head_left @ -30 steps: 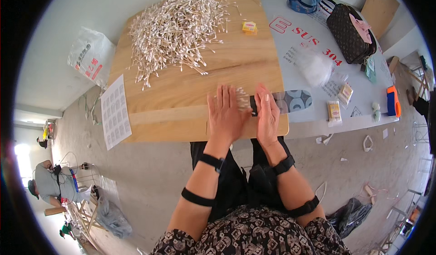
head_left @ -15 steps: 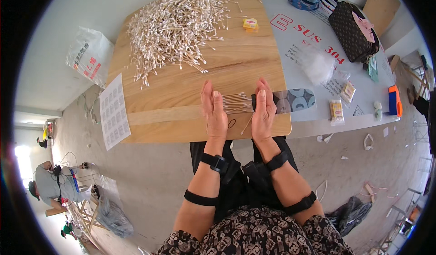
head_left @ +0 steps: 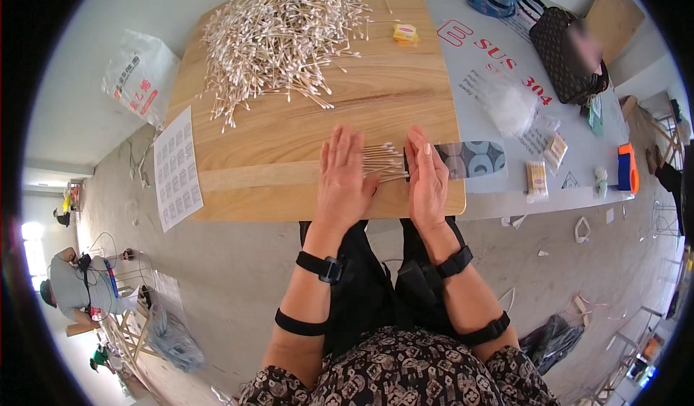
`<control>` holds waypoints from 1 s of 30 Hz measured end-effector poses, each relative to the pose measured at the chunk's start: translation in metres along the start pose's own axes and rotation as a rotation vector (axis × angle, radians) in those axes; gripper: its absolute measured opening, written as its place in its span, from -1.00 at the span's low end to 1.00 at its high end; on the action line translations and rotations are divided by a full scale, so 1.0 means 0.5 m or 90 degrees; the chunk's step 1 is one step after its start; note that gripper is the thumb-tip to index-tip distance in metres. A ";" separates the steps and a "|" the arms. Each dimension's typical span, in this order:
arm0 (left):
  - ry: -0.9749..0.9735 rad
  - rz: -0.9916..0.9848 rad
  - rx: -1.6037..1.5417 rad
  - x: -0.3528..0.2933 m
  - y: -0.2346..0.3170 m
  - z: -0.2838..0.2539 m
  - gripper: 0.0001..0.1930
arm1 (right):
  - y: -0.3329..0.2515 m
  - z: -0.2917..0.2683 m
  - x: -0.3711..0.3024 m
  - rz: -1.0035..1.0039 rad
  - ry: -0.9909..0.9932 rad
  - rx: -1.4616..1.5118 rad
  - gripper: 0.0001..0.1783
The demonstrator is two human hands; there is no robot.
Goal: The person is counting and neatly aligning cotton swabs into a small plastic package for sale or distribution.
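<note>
A small row of cotton swabs (head_left: pixel 383 162) lies sideways on the wooden table, between my two hands. My left hand (head_left: pixel 343 178) is turned palm down at the row's left end, fingers stretched out and hiding those tips; it seems to touch them. On the other side, my right hand (head_left: pixel 428 178) stands on its edge with straight fingers, palm toward the swabs' right tips. A dark strip shows beside that palm. From behind the right hand a flat patterned grey piece (head_left: pixel 473 160) sticks out. A big heap of loose swabs (head_left: pixel 282 41) covers the table's far left.
A printed white sheet (head_left: pixel 178 169) overhangs the table's left edge, near a plastic bag (head_left: pixel 141 77). Small yellow packets (head_left: pixel 405 33) lie farther back. On the right are packed swab bags (head_left: pixel 536 180), a blue-orange object (head_left: pixel 627 169) and a brown handbag (head_left: pixel 567 55).
My left hand has rolled from its edge to palm down over the row's left end. The stray swab near my right hand no longer slants out below the row. My right hand stays upright.
</note>
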State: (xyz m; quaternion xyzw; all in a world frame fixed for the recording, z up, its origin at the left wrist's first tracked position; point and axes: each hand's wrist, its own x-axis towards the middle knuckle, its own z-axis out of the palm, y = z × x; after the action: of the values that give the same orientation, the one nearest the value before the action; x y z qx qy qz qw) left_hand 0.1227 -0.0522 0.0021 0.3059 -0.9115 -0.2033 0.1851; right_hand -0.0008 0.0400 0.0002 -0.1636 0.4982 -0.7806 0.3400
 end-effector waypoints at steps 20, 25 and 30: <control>-0.123 0.012 0.175 -0.046 0.068 0.010 -0.11 | 0.000 -0.006 -0.016 -0.024 0.019 0.040 -0.39; 0.055 -0.028 -0.058 -0.016 0.026 0.028 -0.27 | 0.007 -0.001 -0.015 -0.015 0.013 0.032 -0.39; 0.251 -0.122 -0.303 0.073 -0.008 0.040 -0.43 | 0.025 0.012 0.001 -0.062 0.038 -0.010 -0.41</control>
State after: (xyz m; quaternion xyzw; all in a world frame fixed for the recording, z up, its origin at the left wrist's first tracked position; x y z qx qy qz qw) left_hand 0.0883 -0.0731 -0.0089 0.3721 -0.7521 -0.3641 0.4042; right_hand 0.0073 0.0322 -0.0082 -0.1671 0.5056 -0.7969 0.2852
